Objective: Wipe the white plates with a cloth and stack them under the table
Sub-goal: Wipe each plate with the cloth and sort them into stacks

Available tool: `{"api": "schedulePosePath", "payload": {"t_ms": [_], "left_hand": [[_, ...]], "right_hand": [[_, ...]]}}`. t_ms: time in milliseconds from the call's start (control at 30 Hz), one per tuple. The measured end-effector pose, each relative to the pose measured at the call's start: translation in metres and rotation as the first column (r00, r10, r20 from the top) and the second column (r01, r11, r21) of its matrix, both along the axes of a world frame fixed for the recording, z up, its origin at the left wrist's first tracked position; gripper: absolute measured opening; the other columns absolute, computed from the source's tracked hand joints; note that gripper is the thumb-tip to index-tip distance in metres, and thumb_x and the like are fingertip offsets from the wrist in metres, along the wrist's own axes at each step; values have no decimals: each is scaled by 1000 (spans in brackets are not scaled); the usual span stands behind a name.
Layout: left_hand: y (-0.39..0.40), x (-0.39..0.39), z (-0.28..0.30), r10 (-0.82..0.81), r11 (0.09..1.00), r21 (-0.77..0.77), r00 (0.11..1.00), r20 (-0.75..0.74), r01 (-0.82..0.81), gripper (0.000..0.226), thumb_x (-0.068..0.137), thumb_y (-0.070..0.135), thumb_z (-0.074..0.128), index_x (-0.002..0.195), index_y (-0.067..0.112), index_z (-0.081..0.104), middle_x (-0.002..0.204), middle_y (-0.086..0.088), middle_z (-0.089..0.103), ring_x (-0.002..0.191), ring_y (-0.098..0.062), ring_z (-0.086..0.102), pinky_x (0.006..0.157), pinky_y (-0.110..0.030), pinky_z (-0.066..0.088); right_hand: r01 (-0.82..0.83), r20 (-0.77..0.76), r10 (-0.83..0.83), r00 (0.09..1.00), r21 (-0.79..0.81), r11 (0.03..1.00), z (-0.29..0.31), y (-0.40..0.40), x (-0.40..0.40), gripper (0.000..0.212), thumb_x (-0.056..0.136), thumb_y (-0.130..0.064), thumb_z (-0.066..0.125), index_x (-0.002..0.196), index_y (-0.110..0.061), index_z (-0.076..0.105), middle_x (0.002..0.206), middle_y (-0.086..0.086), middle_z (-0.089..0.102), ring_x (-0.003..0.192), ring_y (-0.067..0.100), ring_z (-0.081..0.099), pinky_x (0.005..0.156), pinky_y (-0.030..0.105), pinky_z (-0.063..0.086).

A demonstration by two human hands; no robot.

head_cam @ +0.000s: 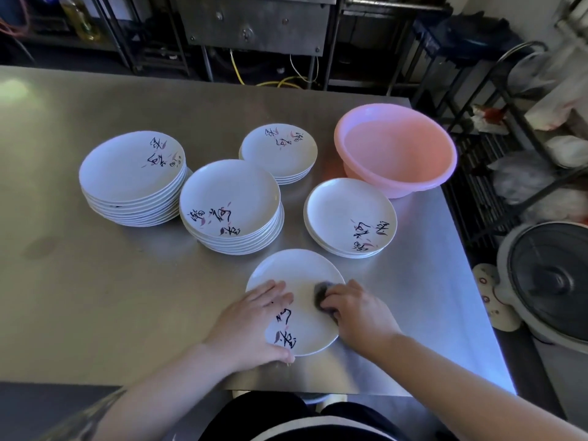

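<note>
I am seeing 1 plate being wiped on the steel table (95, 281).
The left hand (251, 323), fingers straight, is pressing the plate (302, 275) near the front edge; the right hand (356, 310) is pinching the grey cloth (320, 292) on it; 4 stacks are standing behind.

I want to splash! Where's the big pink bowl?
The round pink plastic basin sits at the table's far right corner in the head view, just behind the short stack of white plates.

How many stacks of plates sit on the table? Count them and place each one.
4: far-left stack, middle stack, far stack beside the pink basin, right stack. A single plate lies separately under the hands.
</note>
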State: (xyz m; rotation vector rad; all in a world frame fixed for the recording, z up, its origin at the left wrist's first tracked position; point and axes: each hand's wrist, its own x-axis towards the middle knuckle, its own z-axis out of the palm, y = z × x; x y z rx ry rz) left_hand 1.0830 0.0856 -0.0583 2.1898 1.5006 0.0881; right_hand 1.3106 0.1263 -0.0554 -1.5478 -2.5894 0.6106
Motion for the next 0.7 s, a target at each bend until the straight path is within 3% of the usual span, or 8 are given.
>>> {"api": "schedulePosePath", "payload": {"t_ms": [133,267,367,500,600,633,700], "left_hand": [[11,-5,8,-47,997,-56,999,-7,46,103,59,64,79,148,38,34,159,22,15,146,1,11,115,-15,9],[34,-29,10,-153,976,-152,988,15,153,99,67,58,79,150,40,28,154,33,9,142,11,-1,118,-18,6],[33,-29,4,-133,983,-123,991,19,135,94,71,62,74,150,43,26,151,36,4,139,16,-4,116,-14,4],[6,-8,-9,40,999,26,999,19,-41,95,70,76,58,151,38,26,157,27,9,141,11,0,111,-10,-1],[-18,19,-15,202,977,62,977,64,-206,95,64,81,42,141,26,52,152,14,40,141,-4,31,114,-16,14],[-21,23,-15,225,972,58,972,73,-229,93,64,80,43,135,23,59,146,10,49,136,-10,42,112,-20,21],[-21,20,-12,275,955,94,958,79,-282,88,65,77,51,132,21,61,143,9,52,132,-12,47,110,-20,25]], "right_hand": [[-126,-16,126,992,-57,990,7,20,-2,38,83,-3,54,102,-30,71,116,-21,61,112,11,48,75,22,42],[-261,-59,260,964,-12,965,2,51,2,38,74,6,63,91,-25,75,107,-17,68,99,19,58,78,28,49],[-168,-63,175,983,96,981,-1,42,4,36,72,3,71,92,-27,75,103,-16,69,89,22,60,63,26,48],[-13,-133,38,990,185,983,-13,-4,2,40,58,-4,76,86,-33,74,95,-21,67,77,20,60,43,26,50],[-116,-192,146,970,161,980,-14,-30,-17,30,61,-15,67,84,-33,74,94,-22,67,77,15,61,49,22,52],[-155,-193,185,964,158,975,-15,-29,-19,26,65,-19,63,85,-32,74,94,-21,67,79,15,61,52,22,52],[-178,-194,208,959,162,971,-16,-17,-16,29,69,-19,53,85,-31,74,96,-20,68,81,16,62,59,25,54]]}}
